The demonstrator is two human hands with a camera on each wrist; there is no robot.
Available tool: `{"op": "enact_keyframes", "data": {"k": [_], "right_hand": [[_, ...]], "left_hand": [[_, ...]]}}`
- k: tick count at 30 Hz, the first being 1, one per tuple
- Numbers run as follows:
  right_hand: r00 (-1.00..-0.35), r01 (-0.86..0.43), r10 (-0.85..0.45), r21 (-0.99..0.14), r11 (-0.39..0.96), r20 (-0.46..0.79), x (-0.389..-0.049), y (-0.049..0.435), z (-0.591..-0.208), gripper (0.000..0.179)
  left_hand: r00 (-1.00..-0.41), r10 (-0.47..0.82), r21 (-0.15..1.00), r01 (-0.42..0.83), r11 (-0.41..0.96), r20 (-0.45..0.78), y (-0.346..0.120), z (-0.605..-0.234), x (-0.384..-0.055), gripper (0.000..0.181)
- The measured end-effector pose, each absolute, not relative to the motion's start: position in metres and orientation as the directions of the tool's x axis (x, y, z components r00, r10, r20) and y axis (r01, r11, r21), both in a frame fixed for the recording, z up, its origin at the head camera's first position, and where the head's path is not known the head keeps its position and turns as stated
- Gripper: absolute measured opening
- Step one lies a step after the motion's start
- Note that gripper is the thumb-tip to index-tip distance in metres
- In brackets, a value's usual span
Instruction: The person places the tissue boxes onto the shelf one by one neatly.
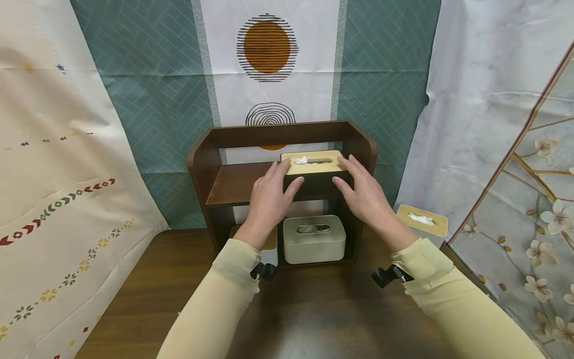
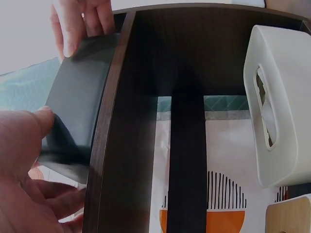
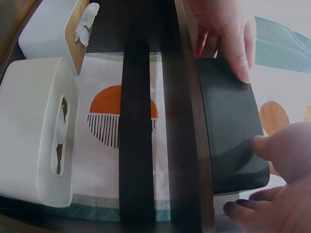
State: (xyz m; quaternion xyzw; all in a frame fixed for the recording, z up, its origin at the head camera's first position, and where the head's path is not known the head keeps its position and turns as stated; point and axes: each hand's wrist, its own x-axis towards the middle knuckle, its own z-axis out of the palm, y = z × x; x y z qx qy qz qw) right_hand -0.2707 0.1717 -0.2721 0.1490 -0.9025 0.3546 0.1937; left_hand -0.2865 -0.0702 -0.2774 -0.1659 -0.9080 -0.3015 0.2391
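A black tissue box (image 1: 316, 183) with a light wooden lid (image 1: 293, 167) and a white tissue in its slot stands at the right part of the upper shelf, by the front edge. My left hand (image 1: 270, 199) holds its left end, thumb at the front face and fingers along the side. On the right end, my right hand (image 1: 365, 194) has the same hold. Both wrist views show the black front face between the two hands, with thumbs touching it near the ends. The farther fingers are partly hidden behind the box.
The dark brown two-tier shelf (image 1: 233, 182) stands on a wooden table (image 1: 314, 314). Below, a cream tissue box (image 1: 314, 249) sits beside a white wooden-lidded one (image 1: 269, 257), partly hidden by my left arm. Another wooden-lidded tissue box (image 1: 423, 227) stands right of the shelf. Patterned cloths hang around.
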Motion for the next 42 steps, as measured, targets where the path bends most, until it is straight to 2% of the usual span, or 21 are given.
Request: {"op": "enact_keyframes", "data": {"k": [6,14,22,34,42], "right_hand": [[-0.840,-0.471,-0.168,-0.543,0.695,0.515,-0.255,0.174,-0.278,0.068],[-0.788,-0.522,-0.204,-0.455,0.721,0.581,-0.231,0.179,-0.291,0.072],[-0.772,-0.539,-0.231,-0.417,0.732,0.592,-0.205,0.190,-0.308,0.072],[-0.787,-0.519,-0.251,-0.384,0.764,0.563,-0.180,0.204,-0.332,0.077],[-0.792,-0.501,-0.253,-0.354,0.790,0.556,-0.169,0.214,-0.348,0.080]], "left_hand": [[-0.802,0.153,0.457,0.473,0.754,0.577,-0.072,-0.284,-0.273,0.070],[-0.707,0.169,0.338,0.517,0.786,0.687,-0.069,-0.298,-0.247,0.069],[-0.639,0.216,0.248,0.555,0.794,0.739,-0.060,-0.317,-0.223,0.069],[-0.611,0.289,0.151,0.566,0.810,0.737,-0.044,-0.339,-0.203,0.068],[-0.616,0.326,0.127,0.575,0.808,0.717,-0.034,-0.350,-0.192,0.068]]}}
